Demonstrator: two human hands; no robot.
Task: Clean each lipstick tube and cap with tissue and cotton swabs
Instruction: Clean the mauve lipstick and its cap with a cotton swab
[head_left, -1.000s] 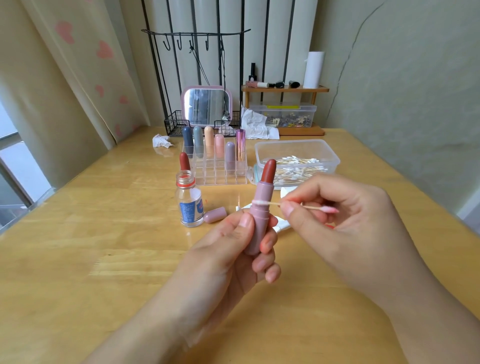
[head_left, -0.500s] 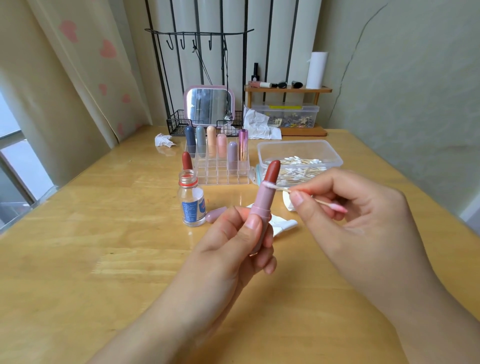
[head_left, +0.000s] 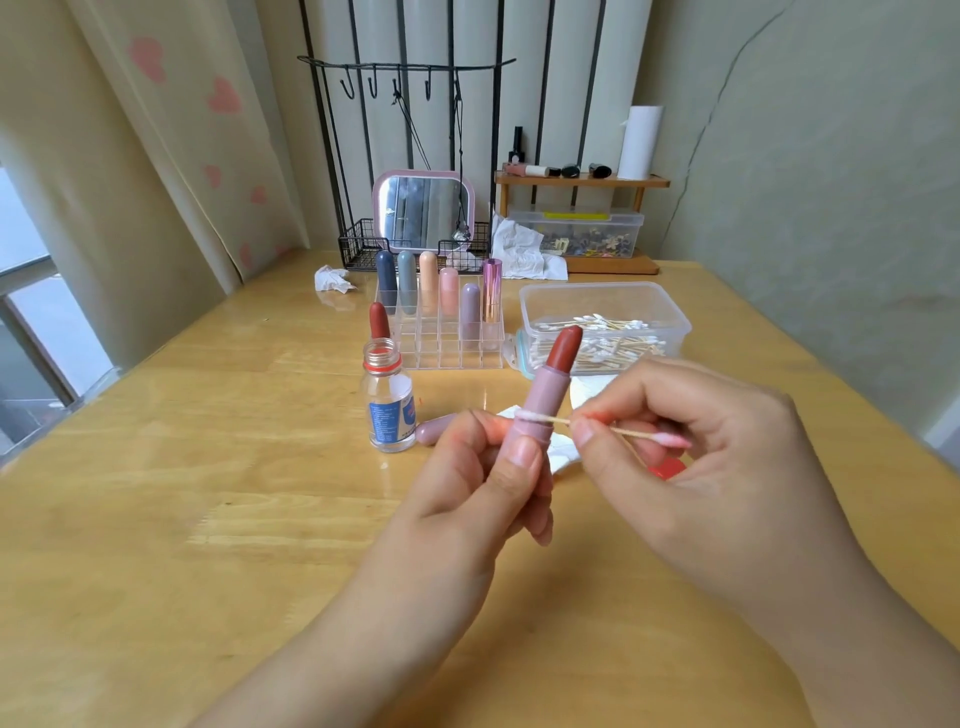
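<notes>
left grip (head_left: 483, 467) curled, right grip (head_left: 691, 452) pinching

On the worktop (head_left: 156, 519), an open bottle (head_left: 389, 405) stands left of centre, with a lipstick cap (head_left: 434, 430) lying just beside it on its right. Behind the bottle an uncapped lipstick (head_left: 379, 321) stands at the left edge of a compartment organiser (head_left: 447, 343), which holds six capped lipsticks (head_left: 447, 293) in its back rows. Right of the organiser sits a tub (head_left: 602, 306) with cotton swabs (head_left: 597, 345) in it. Behind the organiser a mirror (head_left: 423, 210) stands in a wire basket (head_left: 358, 249); a crumpled tissue (head_left: 332, 279) lies left of the basket. At the back right, a shelf (head_left: 579, 181) stands over a lidded box (head_left: 576, 234).
</notes>
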